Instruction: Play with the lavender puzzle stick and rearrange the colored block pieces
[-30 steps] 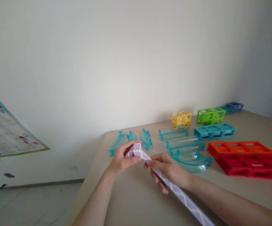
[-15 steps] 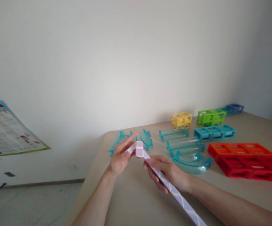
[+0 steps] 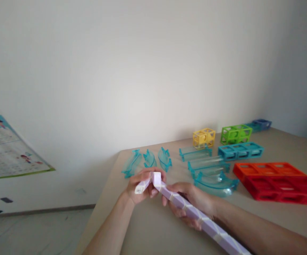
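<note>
A long lavender-and-white snake puzzle of jointed wedges slants from the middle of the view to the lower right edge. Its far end is bent, with a short tip turned down to the left. My left hand closes round that bent end, fingers curled behind it. Further down the straight length, my right hand grips it with the thumb above and the fingers beneath. Both hands are above the table, and part of the fingers is hidden by the puzzle.
On the table, clear teal track pieces lie beyond my hands. To the right stand red frame blocks, orange ones, teal ones, green ones and yellow ones. A printed poster is on the left wall.
The puzzle's short end has turned from behind my left hand to point down-left toward me. My left fingers, stretched before, have curled around the bend. The long part has rolled slightly.
</note>
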The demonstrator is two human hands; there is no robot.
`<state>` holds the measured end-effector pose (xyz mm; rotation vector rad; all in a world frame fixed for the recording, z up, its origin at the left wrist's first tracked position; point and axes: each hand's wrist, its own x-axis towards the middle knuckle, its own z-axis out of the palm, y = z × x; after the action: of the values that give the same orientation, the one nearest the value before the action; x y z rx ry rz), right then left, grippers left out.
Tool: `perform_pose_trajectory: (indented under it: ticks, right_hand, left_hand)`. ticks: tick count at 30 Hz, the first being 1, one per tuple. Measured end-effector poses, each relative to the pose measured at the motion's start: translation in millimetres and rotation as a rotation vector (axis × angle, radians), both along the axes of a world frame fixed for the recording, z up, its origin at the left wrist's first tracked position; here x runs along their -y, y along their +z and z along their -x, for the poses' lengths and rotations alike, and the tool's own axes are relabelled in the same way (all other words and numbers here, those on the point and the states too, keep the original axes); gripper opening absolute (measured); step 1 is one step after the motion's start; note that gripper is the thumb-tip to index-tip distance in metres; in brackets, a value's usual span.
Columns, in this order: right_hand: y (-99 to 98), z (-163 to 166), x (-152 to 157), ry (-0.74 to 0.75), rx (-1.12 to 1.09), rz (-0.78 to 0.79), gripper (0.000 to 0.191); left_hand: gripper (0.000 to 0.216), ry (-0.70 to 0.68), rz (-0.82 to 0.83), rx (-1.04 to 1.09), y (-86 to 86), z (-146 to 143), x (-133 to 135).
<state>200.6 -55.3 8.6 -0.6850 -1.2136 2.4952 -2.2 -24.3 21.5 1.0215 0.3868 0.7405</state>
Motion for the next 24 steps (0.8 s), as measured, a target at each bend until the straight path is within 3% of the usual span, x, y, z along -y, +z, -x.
perform_pose_trajectory:
  ticks: [3,8,14,19,24]
  right_hand:
    - [1.2,2,2,-0.014,0.058,-0.007,0.034]
    - [0.0,9,6,-0.159,0.144,-0.205,0.031]
    - [-1.3,19,15,-0.293,0.108,-0.299,0.032]
    - [-0.7,20,19,-0.364,0.148,-0.42,0.035]
    - [3.4,11,17,-0.32,0.155,-0.487,0.033]
  left_hand:
    - [0.037,-0.043,-0.056,-0.201,3.7,5,-1]
    - [0.036,0.146,-0.125,-0.456,6.3,12,-6]
    - [0.034,0.182,-0.034,-0.363,6.6,9,-7]
    - [0.023,0.182,0.15,-0.25,3.8,3,-6]
    - [0.026,0.09,0.19,-0.369,0.7,5,-8]
